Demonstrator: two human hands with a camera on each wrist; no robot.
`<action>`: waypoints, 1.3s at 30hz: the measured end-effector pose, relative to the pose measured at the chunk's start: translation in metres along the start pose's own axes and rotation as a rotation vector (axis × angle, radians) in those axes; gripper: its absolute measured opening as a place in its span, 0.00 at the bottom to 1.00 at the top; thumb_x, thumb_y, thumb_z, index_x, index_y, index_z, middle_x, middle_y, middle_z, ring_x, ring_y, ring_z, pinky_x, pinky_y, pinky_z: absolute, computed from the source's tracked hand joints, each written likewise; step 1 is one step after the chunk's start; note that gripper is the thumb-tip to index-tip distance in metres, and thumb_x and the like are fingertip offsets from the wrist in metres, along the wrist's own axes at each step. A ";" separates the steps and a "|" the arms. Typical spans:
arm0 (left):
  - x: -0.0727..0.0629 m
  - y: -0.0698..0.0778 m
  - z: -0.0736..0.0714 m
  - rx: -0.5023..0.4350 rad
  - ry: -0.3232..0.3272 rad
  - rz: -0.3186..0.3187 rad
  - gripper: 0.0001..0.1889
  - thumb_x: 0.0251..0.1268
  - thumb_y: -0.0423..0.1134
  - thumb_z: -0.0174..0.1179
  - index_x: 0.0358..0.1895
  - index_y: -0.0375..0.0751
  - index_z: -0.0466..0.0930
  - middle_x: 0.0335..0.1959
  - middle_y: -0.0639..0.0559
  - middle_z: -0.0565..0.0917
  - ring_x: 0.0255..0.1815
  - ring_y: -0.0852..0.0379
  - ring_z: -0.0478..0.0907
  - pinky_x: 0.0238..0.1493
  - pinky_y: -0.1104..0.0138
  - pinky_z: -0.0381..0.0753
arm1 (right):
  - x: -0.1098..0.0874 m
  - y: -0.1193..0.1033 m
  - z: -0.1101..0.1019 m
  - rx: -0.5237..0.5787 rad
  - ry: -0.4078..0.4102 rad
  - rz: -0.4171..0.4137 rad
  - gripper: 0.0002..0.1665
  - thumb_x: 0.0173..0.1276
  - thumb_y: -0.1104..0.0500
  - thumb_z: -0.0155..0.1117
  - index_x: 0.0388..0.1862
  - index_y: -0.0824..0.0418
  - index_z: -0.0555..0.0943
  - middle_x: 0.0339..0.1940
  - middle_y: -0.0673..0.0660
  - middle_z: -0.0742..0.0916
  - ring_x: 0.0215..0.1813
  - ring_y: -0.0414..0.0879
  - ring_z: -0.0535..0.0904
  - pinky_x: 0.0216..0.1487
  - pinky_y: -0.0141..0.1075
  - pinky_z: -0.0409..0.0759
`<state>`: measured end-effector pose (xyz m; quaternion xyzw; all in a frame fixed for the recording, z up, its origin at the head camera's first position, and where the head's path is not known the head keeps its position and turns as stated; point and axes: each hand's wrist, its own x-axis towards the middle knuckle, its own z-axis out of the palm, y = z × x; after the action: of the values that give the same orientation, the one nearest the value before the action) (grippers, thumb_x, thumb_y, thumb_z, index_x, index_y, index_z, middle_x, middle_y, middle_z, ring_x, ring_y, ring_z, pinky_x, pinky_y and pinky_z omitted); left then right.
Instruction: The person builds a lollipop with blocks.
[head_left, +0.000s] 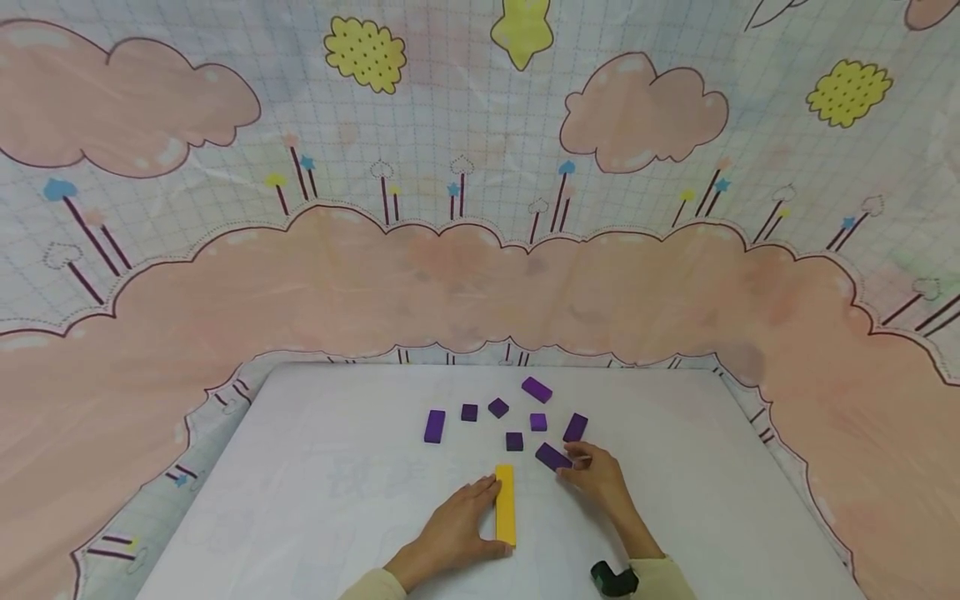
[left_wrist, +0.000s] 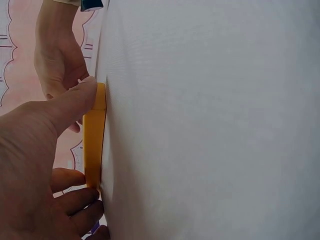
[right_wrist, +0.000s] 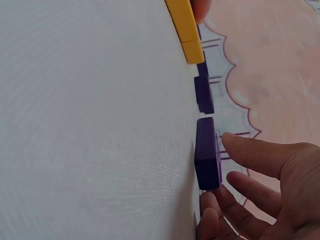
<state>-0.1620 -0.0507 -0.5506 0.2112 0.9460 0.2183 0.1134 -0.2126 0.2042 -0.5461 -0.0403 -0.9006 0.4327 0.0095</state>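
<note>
My left hand (head_left: 459, 527) holds a long yellow block (head_left: 506, 506) lying on the white tabletop, the thumb at its near end and fingertips at its far end. The left wrist view shows the same yellow block (left_wrist: 94, 145) between thumb and fingers. To the right, my right hand (head_left: 597, 479) is beside a purple oblong block (head_left: 552, 457), thumb and index finger spread around its right end. In the right wrist view that purple block (right_wrist: 206, 152) stands close to the fingertips, and the thumb (right_wrist: 250, 152) looks apart from it. Any finger contact is unclear.
Beyond the hands lie several purple pieces: small cubes such as one cube (head_left: 513, 442), and oblong blocks, among them one at the left (head_left: 434, 427). The white table (head_left: 300, 500) meets a cloud-patterned cloth (head_left: 480, 292) behind. A dark green object (head_left: 613, 579) sits by the right cuff.
</note>
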 end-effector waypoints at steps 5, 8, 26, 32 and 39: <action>0.000 0.000 0.000 -0.001 0.000 -0.004 0.50 0.47 0.68 0.69 0.72 0.46 0.66 0.75 0.50 0.67 0.73 0.48 0.67 0.71 0.50 0.70 | 0.002 0.001 0.002 -0.014 0.005 -0.006 0.25 0.51 0.63 0.77 0.50 0.65 0.84 0.43 0.59 0.88 0.41 0.47 0.80 0.41 0.37 0.80; 0.000 0.000 0.001 -0.006 -0.004 -0.010 0.50 0.47 0.68 0.69 0.72 0.46 0.66 0.75 0.50 0.67 0.73 0.48 0.67 0.72 0.50 0.69 | 0.003 0.001 0.002 -0.030 0.005 -0.001 0.25 0.51 0.62 0.78 0.50 0.66 0.84 0.40 0.57 0.88 0.39 0.46 0.78 0.39 0.35 0.77; 0.009 0.001 0.002 -0.026 0.006 -0.033 0.49 0.47 0.68 0.68 0.72 0.46 0.67 0.74 0.50 0.68 0.73 0.48 0.67 0.71 0.49 0.69 | 0.014 0.006 -0.004 -0.046 -0.016 -0.027 0.21 0.52 0.63 0.75 0.47 0.65 0.85 0.35 0.56 0.86 0.37 0.45 0.77 0.37 0.34 0.75; 0.007 0.004 0.002 -0.025 0.000 -0.034 0.49 0.47 0.68 0.69 0.72 0.46 0.67 0.74 0.50 0.68 0.73 0.48 0.67 0.72 0.49 0.69 | 0.010 0.007 -0.007 -0.043 -0.002 -0.060 0.20 0.54 0.63 0.75 0.47 0.64 0.86 0.38 0.58 0.87 0.39 0.46 0.80 0.40 0.36 0.79; 0.009 0.004 0.000 -0.007 0.018 -0.021 0.49 0.47 0.68 0.69 0.72 0.45 0.67 0.74 0.49 0.69 0.72 0.48 0.68 0.71 0.50 0.70 | 0.010 -0.003 -0.013 -0.010 -0.007 -0.093 0.20 0.56 0.64 0.73 0.50 0.62 0.85 0.40 0.58 0.87 0.41 0.46 0.81 0.39 0.34 0.78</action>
<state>-0.1687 -0.0432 -0.5504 0.1991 0.9483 0.2222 0.1080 -0.2217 0.2129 -0.5358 0.0030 -0.9037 0.4272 0.0265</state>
